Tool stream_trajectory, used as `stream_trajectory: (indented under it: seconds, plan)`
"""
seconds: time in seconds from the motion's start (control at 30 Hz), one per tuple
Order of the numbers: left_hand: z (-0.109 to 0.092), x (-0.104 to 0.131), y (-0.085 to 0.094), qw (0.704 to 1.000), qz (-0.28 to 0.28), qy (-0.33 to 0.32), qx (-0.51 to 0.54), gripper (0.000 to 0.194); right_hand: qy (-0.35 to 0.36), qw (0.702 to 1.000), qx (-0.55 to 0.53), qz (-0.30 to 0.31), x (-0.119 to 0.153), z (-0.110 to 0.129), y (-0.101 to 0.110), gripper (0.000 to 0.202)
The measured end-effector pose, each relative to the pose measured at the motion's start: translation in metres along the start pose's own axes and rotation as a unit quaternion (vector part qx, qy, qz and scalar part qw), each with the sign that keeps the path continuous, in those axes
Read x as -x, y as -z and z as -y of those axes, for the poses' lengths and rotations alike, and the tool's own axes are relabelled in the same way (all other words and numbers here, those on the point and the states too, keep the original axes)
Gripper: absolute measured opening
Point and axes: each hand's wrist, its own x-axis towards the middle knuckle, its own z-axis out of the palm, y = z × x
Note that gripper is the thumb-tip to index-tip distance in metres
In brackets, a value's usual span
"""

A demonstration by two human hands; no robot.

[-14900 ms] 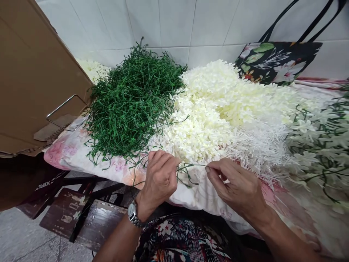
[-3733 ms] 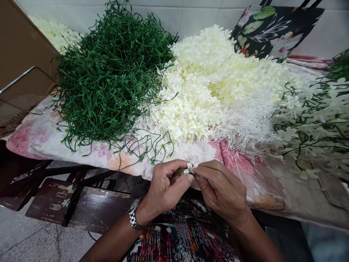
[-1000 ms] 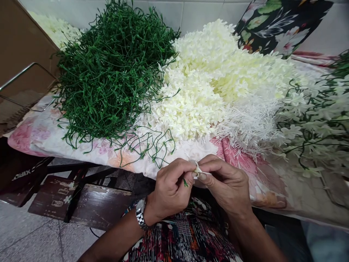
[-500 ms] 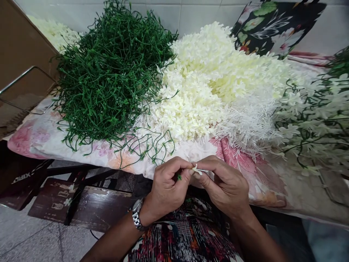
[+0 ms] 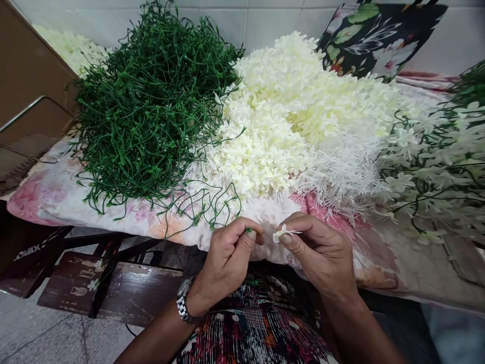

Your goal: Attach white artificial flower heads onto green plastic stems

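Between the thumb and fingers of my left hand [image 5: 231, 253] is a green plastic stem; only its small green tip [image 5: 248, 230] shows and the rest is hidden. My right hand [image 5: 322, 253] pinches a small white artificial flower [image 5: 282, 233], whose thin white tail points right past the thumb. A narrow gap separates the two hands over the table's front edge. Beyond them lie a heap of green stems [image 5: 151, 101], a mound of cream-white flower heads [image 5: 261, 146] and a pile of thin white stamens [image 5: 343, 167].
Assembled white flowers on green stems [image 5: 435, 162] lie at the right on the flowered tablecloth [image 5: 140, 222]. A brown cardboard box [image 5: 38, 76] stands at the left. A black floral bag [image 5: 379, 40] leans on the tiled wall. Below left is a wooden bench [image 5: 144, 290].
My hands have moved apart from touching. The white flower has gone right in my right hand, while the green tip now shows above my left thumb.
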Motion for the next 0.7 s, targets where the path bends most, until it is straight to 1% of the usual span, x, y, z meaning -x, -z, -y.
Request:
stream_trajectory:
  seconds: [0.13,0.2,0.27,0.37,0.57,0.7]
  plan:
    - [-0.0019,-0.0022,0.0005,0.996,0.032,-0.048,-0.072,0.025,0.053,0.998,0.040,0.010,-0.0018,0.0066,-0.0005,0.009]
    - [-0.0012,-0.0025,0.0004,0.992,0.049,-0.070,-0.089,0.029,0.070,0.996,0.051,0.020,-0.0025,0.0084,-0.0007,0.011]
    - [-0.0001,-0.0023,-0.0002,0.991,0.063,-0.078,-0.093,0.032,0.080,0.994,0.066,0.025,-0.0026,0.0092,-0.0008,0.012]
    - [0.0005,-0.0013,-0.0016,0.992,0.065,-0.062,-0.090,0.030,0.090,0.991,0.090,0.032,-0.0015,0.0101,-0.0006,0.012]
    - [0.0020,0.0017,-0.0049,0.997,0.037,-0.013,-0.064,0.011,0.100,0.984,0.146,0.023,-0.0001,0.0110,0.0006,0.008]
    - [0.0048,0.0018,-0.0060,0.997,0.024,-0.013,-0.071,0.009,0.111,0.981,0.156,0.039,-0.0012,0.0090,0.0005,0.009]
